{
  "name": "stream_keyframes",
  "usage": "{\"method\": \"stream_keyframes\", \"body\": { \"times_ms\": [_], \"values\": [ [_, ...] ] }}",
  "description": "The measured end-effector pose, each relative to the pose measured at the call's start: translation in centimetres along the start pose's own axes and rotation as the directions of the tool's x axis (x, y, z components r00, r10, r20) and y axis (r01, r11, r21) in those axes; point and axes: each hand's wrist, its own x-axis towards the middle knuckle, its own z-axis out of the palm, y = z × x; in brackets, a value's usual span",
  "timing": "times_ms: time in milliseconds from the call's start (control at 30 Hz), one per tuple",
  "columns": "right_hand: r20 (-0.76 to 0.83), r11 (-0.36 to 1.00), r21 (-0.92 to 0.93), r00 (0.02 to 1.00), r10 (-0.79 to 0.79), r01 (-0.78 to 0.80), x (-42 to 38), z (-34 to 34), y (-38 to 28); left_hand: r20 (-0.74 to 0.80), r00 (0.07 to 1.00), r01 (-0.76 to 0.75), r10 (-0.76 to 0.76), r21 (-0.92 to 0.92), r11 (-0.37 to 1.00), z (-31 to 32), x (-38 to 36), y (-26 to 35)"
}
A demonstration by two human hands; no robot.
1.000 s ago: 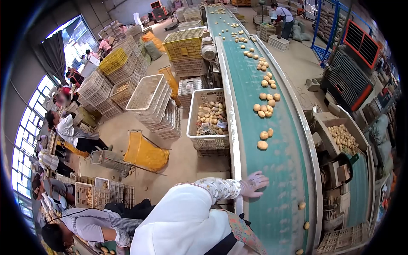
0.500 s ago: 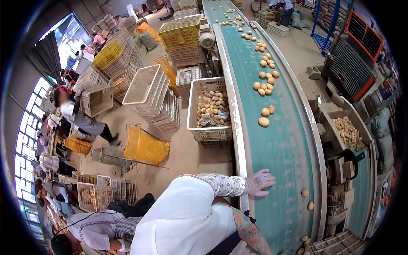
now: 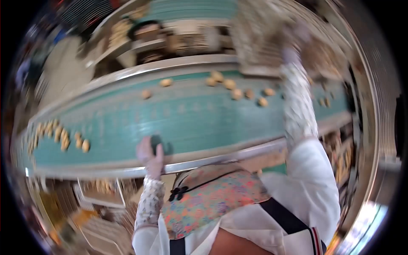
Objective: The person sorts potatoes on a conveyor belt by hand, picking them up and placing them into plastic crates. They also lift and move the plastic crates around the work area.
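From a camera worn on the head, a person looks down on a green belt (image 3: 204, 123) crossing the view, blurred by motion. Potatoes (image 3: 230, 84) lie on it: a loose row along the far side, running toward the right, and a bunch (image 3: 64, 138) near the left end. The left hand (image 3: 151, 156) is over the near edge of the belt, partly open, thumb apart from the fingers. A dark patch (image 3: 160, 144) lies just beside it; whether that is a shadow or an object cannot be told, and no clear grip shows. The right arm (image 3: 298, 97) stretches across the belt, its hand (image 3: 296, 35) at a crate (image 3: 257, 42) by the far side; blur hides how far its fingers are open and whether they grip. This long reach looks the riskiest part. If the crate is pulled or pushed unevenly, it could tip onto the belt and scatter the potatoes beside it. The right sleeve passes close to several, so a low sweep of the arm could knock them aside. If the belt is running, it could draw the left hand sideways, and the black cord (image 3: 212, 180) on the flowered apron (image 3: 212, 204), close to the near rail (image 3: 238, 154), might snag should the person lean further.
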Motion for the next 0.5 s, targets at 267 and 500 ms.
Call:
{"method": "stream_keyframes", "body": {
  "times_ms": [267,500],
  "values": [
    [-0.37,0.725,0.514,0.881,-0.295,0.459,0.6,4.3,7.2,0.108,0.993,0.046,-0.044,-0.015,0.999,1.7,1.0,1.7],
    [0.56,0.806,0.521,0.825,-0.074,-0.281,-25.0,13.5,18.6,0.12,0.992,0.023,-0.024,0.005,1.0,2.8,1.8,2.3]
  ]
}}
